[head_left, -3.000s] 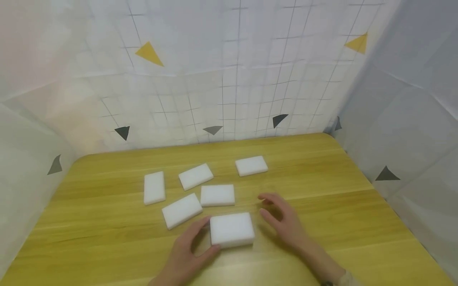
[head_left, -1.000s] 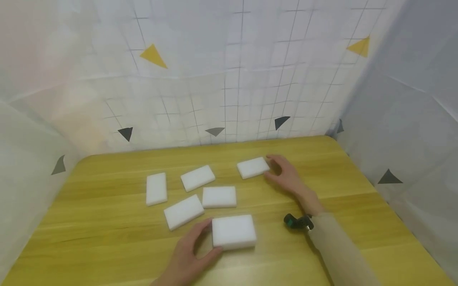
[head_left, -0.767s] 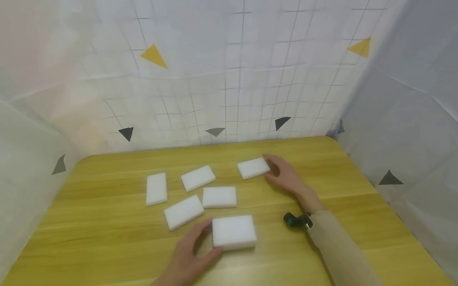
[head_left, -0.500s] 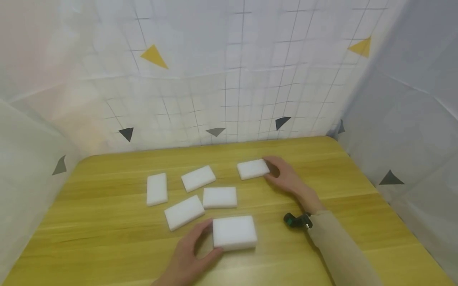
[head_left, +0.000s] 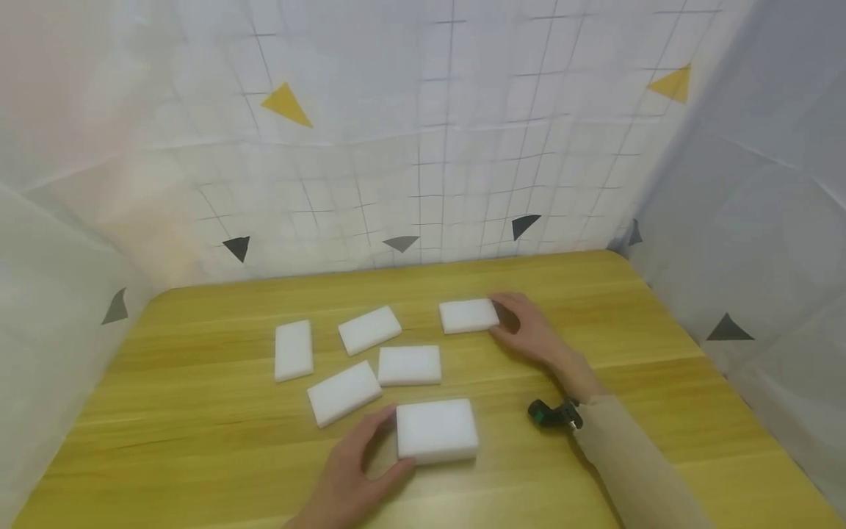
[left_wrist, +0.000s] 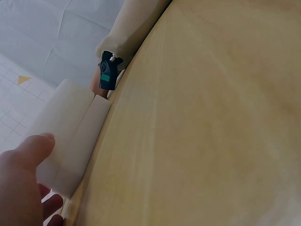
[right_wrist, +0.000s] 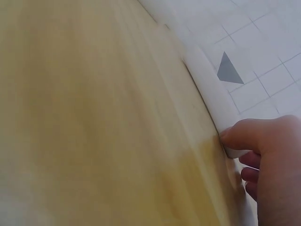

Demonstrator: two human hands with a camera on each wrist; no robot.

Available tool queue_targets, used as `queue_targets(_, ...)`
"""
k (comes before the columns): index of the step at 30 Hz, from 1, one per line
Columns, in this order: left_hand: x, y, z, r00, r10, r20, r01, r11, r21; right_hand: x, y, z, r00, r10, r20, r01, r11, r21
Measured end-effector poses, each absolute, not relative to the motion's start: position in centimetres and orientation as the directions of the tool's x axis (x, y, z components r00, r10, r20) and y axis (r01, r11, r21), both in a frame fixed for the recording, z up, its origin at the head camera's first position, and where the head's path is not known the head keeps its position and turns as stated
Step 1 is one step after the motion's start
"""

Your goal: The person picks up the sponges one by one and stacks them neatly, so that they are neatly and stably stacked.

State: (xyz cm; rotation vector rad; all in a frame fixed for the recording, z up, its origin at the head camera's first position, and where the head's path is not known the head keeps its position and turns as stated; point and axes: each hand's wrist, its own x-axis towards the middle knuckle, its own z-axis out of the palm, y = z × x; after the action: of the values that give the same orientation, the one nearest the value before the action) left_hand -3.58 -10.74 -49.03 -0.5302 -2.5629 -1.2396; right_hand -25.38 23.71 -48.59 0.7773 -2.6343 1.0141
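Note:
My left hand [head_left: 349, 470] holds the left end of two stacked white sponge blocks [head_left: 436, 430] near the front of the table. In the left wrist view the seam between the two blocks [left_wrist: 70, 127] shows, with the thumb on the upper one. Farther back, my right hand [head_left: 529, 330] grips the right end of a single flat white sponge block [head_left: 468, 316], thumb on the near edge and fingers behind. The right wrist view shows the thumb of the right hand [right_wrist: 277, 155] against that block's long side [right_wrist: 209, 89]; the fingertips behind it are partly hidden.
Several more white sponge blocks lie flat to the left: one upright-turned block [head_left: 294, 350], a back one [head_left: 369, 330], a middle one [head_left: 410, 365] and a slanted one [head_left: 344, 393]. A white sheet wall [head_left: 357, 169] borders the wooden table [head_left: 198, 470]. A black device [head_left: 554, 414] sits at the right wrist.
My right hand has moved from beside the stack to the back block and taken hold of its right end. That block has turned slightly straighter. The left hand stays at the stack.

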Motion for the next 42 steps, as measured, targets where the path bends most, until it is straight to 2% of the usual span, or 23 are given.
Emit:
queue_targets(13, -3.6, -10.7, -49.0, -0.904, 0.216, 0.368, 0.425, 0.551, 0.719, -22.1, 23.2, -48.8, -0.802, -0.408, 0.437, -0.593, 0.635, -0.495)
queue_targets(24, -3.6, -10.7, -48.8, -0.908, 0.235, 0.347, 0.419, 0.546, 0.726, -19.2, 23.6, -48.9, -0.799, -0.407, 0.443, -0.594, 0.645, -0.48)
queue_targets(42, -3.7, -10.8, -49.0, -0.881, 0.252, 0.4, 0.471, 0.534, 0.702, -15.2, 23.7, -49.0, -0.836, -0.327, 0.44, -0.531, 0.685, -0.498)
